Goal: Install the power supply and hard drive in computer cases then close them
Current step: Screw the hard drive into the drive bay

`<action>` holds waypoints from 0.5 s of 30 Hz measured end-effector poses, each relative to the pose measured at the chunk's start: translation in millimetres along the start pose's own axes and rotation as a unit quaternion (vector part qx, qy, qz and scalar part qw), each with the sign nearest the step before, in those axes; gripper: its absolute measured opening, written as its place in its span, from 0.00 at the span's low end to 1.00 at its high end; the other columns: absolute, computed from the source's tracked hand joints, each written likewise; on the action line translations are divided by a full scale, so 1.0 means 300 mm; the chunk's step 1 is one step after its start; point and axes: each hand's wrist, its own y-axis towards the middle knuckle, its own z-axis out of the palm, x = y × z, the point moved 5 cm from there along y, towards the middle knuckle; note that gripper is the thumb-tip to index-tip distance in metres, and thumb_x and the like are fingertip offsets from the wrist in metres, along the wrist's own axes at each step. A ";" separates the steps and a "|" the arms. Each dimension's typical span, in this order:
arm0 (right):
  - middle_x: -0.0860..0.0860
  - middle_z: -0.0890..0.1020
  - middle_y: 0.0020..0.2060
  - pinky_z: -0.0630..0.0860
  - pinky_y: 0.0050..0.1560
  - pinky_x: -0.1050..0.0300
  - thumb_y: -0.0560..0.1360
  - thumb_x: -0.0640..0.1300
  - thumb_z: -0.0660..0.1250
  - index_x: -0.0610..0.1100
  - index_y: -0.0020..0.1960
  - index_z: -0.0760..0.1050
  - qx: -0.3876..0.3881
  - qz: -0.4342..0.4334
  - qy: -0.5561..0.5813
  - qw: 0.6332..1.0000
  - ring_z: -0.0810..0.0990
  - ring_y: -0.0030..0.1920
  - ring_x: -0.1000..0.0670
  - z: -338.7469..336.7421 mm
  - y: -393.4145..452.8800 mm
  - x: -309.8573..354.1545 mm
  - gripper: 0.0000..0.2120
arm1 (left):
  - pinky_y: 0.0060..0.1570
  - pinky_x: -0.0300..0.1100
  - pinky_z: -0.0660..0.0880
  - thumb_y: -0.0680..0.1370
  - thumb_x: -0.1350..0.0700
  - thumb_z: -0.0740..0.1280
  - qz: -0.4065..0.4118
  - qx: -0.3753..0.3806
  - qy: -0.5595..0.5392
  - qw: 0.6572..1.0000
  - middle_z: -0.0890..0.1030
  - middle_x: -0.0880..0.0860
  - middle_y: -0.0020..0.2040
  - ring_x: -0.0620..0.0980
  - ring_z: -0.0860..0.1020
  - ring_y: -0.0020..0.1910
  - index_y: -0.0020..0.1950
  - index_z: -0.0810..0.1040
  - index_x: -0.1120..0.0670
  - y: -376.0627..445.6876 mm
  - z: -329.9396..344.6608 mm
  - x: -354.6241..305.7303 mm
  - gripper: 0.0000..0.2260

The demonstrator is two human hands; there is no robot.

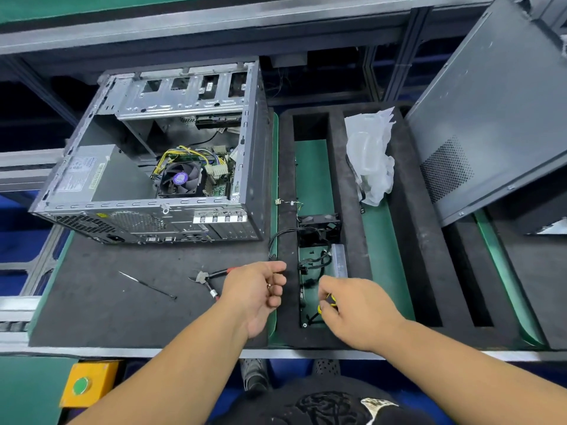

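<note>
Both hands work at the black foam tray (349, 210): the right hand (352, 305) pinches a yellow-and-black screwdriver (326, 303), and the left hand (260, 289) curls, apparently around a small screw. Small parts could drop into the tray slot, away from the open grey steel computer case (159, 154), where the grey box power supply (92, 173) already sits.

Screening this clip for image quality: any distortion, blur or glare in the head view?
Head view: wide-angle bending curves the bench rails and leans the side panel at right; the computer case is sharp, lit evenly with soft shadows; mild sheen on the plastic bag; both hands, left and right, look slightly soft.
</note>
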 end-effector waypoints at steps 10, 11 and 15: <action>0.57 0.74 0.30 0.63 0.31 0.55 0.78 0.56 0.62 0.56 0.48 0.72 -0.007 -0.013 -0.011 1.000 0.73 0.34 0.53 0.014 0.012 -0.026 0.04 | 0.28 0.39 0.70 0.75 0.70 0.56 0.008 0.004 0.004 1.000 0.81 0.57 0.36 0.48 0.75 0.29 0.55 0.82 0.66 0.023 -0.013 0.014 0.17; 0.57 0.73 0.29 0.62 0.31 0.55 0.78 0.56 0.62 0.57 0.48 0.71 -0.004 -0.014 -0.012 1.000 0.73 0.33 0.53 0.016 0.013 -0.024 0.04 | 0.28 0.39 0.70 0.75 0.70 0.56 0.013 0.001 0.002 1.000 0.81 0.57 0.35 0.48 0.75 0.29 0.55 0.81 0.66 0.025 -0.010 0.012 0.16; 0.58 0.72 0.28 0.61 0.30 0.58 0.77 0.55 0.63 0.56 0.49 0.74 -0.011 0.000 0.006 1.000 0.73 0.34 0.53 -0.004 0.017 -0.036 0.05 | 0.27 0.39 0.69 0.76 0.70 0.56 0.036 -0.015 0.015 0.999 0.81 0.56 0.33 0.48 0.74 0.28 0.55 0.81 0.65 0.027 -0.002 0.006 0.16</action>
